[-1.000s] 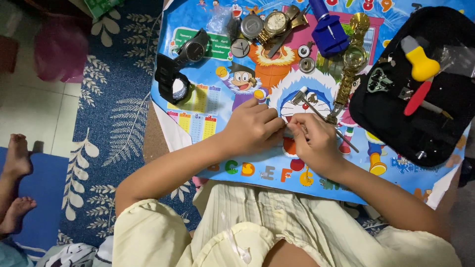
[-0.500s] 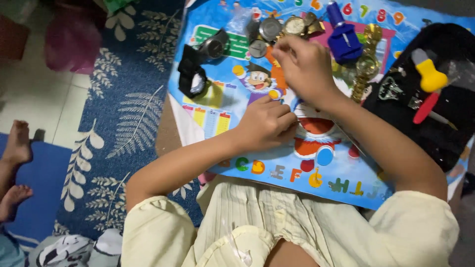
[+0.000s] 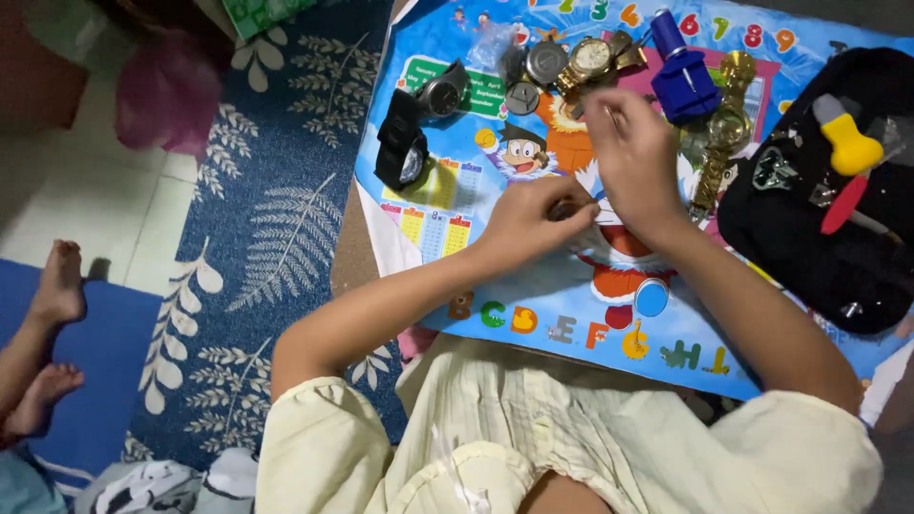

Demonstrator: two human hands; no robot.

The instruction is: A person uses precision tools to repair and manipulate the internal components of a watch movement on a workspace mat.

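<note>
We're looking down at a blue cartoon-printed plastic mat point(image 3: 533, 295) w/ coloured letters & numbers, laid over a low table.

Our left hand point(image 3: 533, 224) is curled narrow, fingers pinched round a small dark metal part point(image 3: 564, 209); most of it is hidden in the grip, so we can't tell exactly what it is. It sits near the mat's centre, just above the cartoon figure's red body.

Our right hand point(image 3: 636, 157) is just beside the left, touching it at the fingertips, fingers bent & close together. Whether it holds anything we can't tell; the palm faces down.

Beyond the right hand: a gold-cased round wristwatch point(image 3: 592, 59), a grey round watch case point(image 3: 546, 63) & a blue plastic watch-repair tool point(image 3: 682, 84), all near each other. A gold metal watch band point(image 3: 720, 143) lies just right of the hand.

Far right, a black fabric tool pouch point(image 3: 809, 238) carries a yellow-handled tool point(image 3: 847, 143) & a red-handled tool point(image 3: 844, 204).

Left part of the mat: a black digital watch w/ rubber strap point(image 3: 400, 152) & a dark grey round watch point(image 3: 442, 95).

Off the table, a blue rug w/ white leaf pattern point(image 3: 276, 238), and another person's bare feet point(image 3: 52, 324) at the left edge.
</note>
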